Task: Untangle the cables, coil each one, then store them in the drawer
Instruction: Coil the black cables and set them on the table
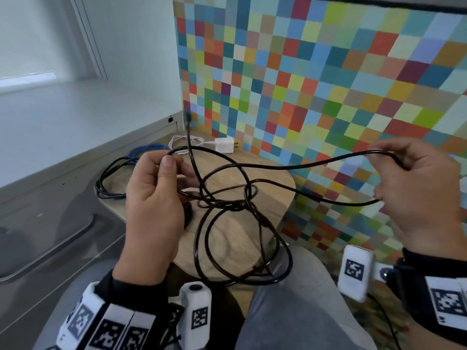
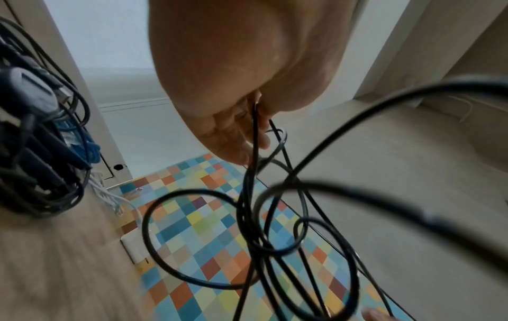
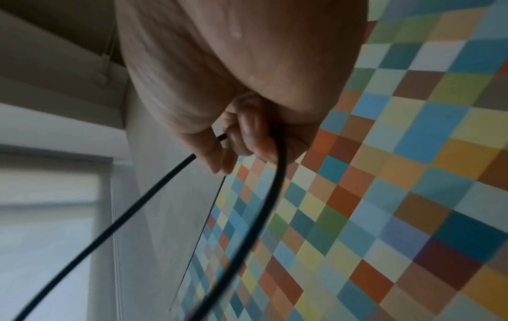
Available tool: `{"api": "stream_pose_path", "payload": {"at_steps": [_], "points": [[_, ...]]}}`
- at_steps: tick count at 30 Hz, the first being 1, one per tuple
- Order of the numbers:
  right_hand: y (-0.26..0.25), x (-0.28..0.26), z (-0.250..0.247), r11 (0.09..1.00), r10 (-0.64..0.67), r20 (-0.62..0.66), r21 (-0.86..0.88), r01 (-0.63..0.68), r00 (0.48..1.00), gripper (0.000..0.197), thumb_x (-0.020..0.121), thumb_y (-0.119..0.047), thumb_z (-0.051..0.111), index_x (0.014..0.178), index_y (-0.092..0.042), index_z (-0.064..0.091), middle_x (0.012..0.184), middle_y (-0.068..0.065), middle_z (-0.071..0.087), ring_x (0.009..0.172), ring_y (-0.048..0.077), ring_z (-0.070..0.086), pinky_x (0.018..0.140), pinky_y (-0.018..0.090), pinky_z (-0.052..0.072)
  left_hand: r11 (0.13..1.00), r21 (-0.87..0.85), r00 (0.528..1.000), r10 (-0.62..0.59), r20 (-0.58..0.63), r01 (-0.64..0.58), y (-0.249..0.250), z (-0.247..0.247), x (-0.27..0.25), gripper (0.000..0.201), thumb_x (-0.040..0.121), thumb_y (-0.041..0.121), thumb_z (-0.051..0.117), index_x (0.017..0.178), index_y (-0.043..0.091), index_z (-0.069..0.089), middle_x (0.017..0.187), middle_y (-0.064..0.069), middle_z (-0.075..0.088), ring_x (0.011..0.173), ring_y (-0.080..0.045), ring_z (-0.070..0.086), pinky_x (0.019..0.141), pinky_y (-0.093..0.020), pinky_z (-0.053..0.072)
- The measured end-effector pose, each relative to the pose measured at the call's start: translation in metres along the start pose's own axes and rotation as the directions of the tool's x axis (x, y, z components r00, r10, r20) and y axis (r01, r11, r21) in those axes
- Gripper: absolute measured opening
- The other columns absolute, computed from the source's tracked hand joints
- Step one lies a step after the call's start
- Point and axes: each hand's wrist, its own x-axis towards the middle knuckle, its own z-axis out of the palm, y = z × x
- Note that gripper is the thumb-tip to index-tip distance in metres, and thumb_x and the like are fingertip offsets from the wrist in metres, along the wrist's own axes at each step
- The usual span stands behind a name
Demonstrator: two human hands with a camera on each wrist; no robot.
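While the black cable [image 1: 252, 168] is hanging in tangled loops above the wooden tabletop [image 1: 235, 231], we are pinching it with the left hand [image 1: 154, 195] and gripping a bend of it in the right hand [image 1: 417, 188]; beyond the tabletop's loops a white charger [image 1: 223, 145] is lying. At the left wrist, fingers [image 2: 236, 139] are closing on the cable. At the right wrist, curled fingers [image 3: 247, 134] are holding its bend.
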Motion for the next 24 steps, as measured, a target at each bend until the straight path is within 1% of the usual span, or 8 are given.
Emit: {"api": "stream_pose_path", "payload": {"at_steps": [5,8,11,16,18,20,22,24], "points": [[0.003,0.003,-0.012,0.984,0.08,0.243,-0.172,-0.038,0.967,0.037,0.097,-0.002,0.064,0.098,-0.038,0.072,0.087,0.004,0.067,0.067,0.027,0.058,0.056,0.029,0.049,0.987,-0.013,0.982,-0.161,0.101,0.163,0.002,0.004,-0.003,0.023,0.11,0.019,0.041,0.098,0.017,0.061,0.089,0.0,0.072,0.075,-0.025,0.074,0.064,-0.035,0.063],[-0.001,-0.003,-0.007,0.935,0.166,0.468,-0.353,0.012,0.868,0.047,0.091,0.001,0.07,0.114,-0.041,0.068,0.102,-0.008,0.067,0.087,0.014,0.063,0.068,0.027,0.048,0.975,-0.015,0.964,-0.216,0.158,0.221,0.0,0.01,-0.008,0.023,0.109,0.019,0.044,0.096,0.019,0.062,0.093,-0.003,0.074,0.077,-0.025,0.075,0.069,-0.041,0.065],[-0.014,-0.015,0.001,0.94,0.14,0.573,-0.334,0.074,0.807,0.055,0.087,-0.018,0.08,0.128,-0.05,0.06,0.116,-0.024,0.064,0.106,-0.008,0.059,0.09,0.02,0.046,0.969,-0.011,0.95,-0.238,0.204,0.245,-0.002,0.017,-0.013,0.022,0.107,0.019,0.048,0.093,0.02,0.065,0.093,-0.007,0.074,0.079,-0.023,0.075,0.066,-0.037,0.062],[-0.037,-0.036,0.023,0.966,0.142,0.752,-0.248,0.077,0.644,0.075,0.073,-0.055,0.082,0.136,-0.068,0.044,0.128,-0.033,0.061,0.119,-0.013,0.057,0.103,0.021,0.042,0.96,-0.037,0.926,-0.259,0.276,0.279,-0.005,0.027,-0.024,0.015,0.103,0.014,0.056,0.09,0.015,0.065,0.082,-0.007,0.068,0.089,-0.029,0.077,0.066,-0.036,0.061],[-0.039,-0.044,0.038,0.981,0.13,0.757,-0.193,0.029,0.64,0.076,0.076,-0.049,0.084,0.137,-0.067,0.043,0.122,-0.03,0.065,0.108,-0.006,0.067,0.097,0.027,0.052,0.964,-0.041,0.912,-0.234,0.337,0.263,-0.006,0.03,-0.029,0.013,0.097,0.019,0.062,0.088,0.018,0.071,0.086,-0.011,0.073,0.09,-0.03,0.076,0.075,-0.044,0.062],[-0.037,-0.049,0.051,0.994,0.066,0.747,-0.11,0.025,0.661,0.054,0.088,-0.035,0.08,0.131,-0.057,0.057,0.108,-0.024,0.072,0.092,0.003,0.072,0.088,0.039,0.06,0.974,-0.021,0.885,-0.198,0.421,0.227,-0.005,0.032,-0.032,0.008,0.093,0.021,0.071,0.088,0.017,0.076,0.093,-0.017,0.076,0.093,-0.03,0.074,0.086,-0.044,0.06],[-0.036,-0.05,0.057,0.999,0.037,0.728,-0.025,-0.027,0.685,0.03,0.099,-0.022,0.068,0.118,-0.045,0.07,0.095,-0.003,0.078,0.079,0.025,0.073,0.075,0.052,0.061,0.98,0.001,0.859,-0.174,0.482,0.198,-0.005,0.031,-0.032,0.014,0.091,0.015,0.066,0.095,0.01,0.078,0.102,-0.011,0.078,0.102,-0.021,0.073,0.095,-0.037,0.056],[-0.033,-0.048,0.056,0.987,0.083,0.676,0.044,-0.152,0.733,0.034,0.103,-0.005,0.057,0.105,-0.034,0.076,0.082,0.016,0.073,0.064,0.036,0.066,0.061,0.052,0.057,0.984,0.048,0.839,-0.173,0.515,0.173,-0.005,0.024,-0.028,0.024,0.091,0.011,0.056,0.101,0.011,0.079,0.11,-0.003,0.077,0.113,-0.017,0.069,0.102,-0.038,0.052]]}}
